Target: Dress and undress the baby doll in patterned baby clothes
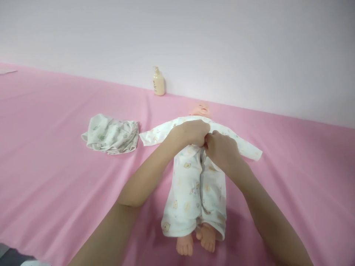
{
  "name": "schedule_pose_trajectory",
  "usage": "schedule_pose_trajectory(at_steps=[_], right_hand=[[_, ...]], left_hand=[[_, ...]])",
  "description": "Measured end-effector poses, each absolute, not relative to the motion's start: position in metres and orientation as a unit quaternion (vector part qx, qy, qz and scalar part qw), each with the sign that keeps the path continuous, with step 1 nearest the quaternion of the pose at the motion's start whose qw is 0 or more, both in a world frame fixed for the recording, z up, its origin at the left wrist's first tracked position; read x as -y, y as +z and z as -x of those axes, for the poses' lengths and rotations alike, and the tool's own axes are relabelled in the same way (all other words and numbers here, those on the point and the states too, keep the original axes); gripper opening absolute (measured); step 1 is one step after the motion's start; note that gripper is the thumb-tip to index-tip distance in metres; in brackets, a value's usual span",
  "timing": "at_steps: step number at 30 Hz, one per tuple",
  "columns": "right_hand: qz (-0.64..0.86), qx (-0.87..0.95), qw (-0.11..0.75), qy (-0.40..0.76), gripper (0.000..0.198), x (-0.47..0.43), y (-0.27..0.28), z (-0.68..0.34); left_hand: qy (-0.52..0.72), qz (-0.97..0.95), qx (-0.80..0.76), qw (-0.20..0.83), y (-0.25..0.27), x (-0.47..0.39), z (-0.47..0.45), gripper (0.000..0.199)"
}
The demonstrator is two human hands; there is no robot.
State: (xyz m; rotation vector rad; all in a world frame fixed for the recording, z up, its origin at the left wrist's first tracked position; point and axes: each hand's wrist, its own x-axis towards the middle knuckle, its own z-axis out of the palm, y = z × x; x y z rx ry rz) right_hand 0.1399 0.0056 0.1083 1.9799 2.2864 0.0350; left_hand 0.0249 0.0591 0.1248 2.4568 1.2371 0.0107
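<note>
A baby doll (184,245) lies on its back, its head toward the wall and its bare feet toward me. It wears a white printed baby romper (185,195) with long sleeves spread out to both sides. My left hand (194,132) and my right hand (223,147) meet over the doll's middle, fingers curled and pinched at the romper's front. Both seem closed on the fabric there, though my knuckles hide the exact grip. Below the hands, a seam or opening runs down between the legs.
A pink sheet (69,192) covers the surface, with some wrinkles. To the left lies a crumpled white printed cloth (112,135), close to the romper's sleeve. A pump bottle (159,83) stands by the pale wall (235,55). Something flat and pale (7,72) is at the far left.
</note>
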Motion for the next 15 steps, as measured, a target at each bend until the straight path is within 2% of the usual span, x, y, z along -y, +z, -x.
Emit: schedule_pose_trajectory(at_steps=[3,9,15], right_hand=[[-0.657,-0.752,0.042,0.012,0.024,-0.0083,0.1039,-0.1395],[-0.656,-0.753,0.044,0.031,0.023,-0.0026,0.101,-0.1352],[-0.669,-0.743,0.028,0.015,0.024,-0.0061,0.0981,-0.1366]], left_hand=[[-0.008,-0.9,-0.416,0.128,0.1239,-0.06,-0.0262,0.02],[-0.009,-0.901,-0.403,0.161,0.1221,-0.0655,-0.0248,0.028],[-0.001,-0.896,-0.418,0.147,0.127,-0.0599,-0.0261,0.032]])
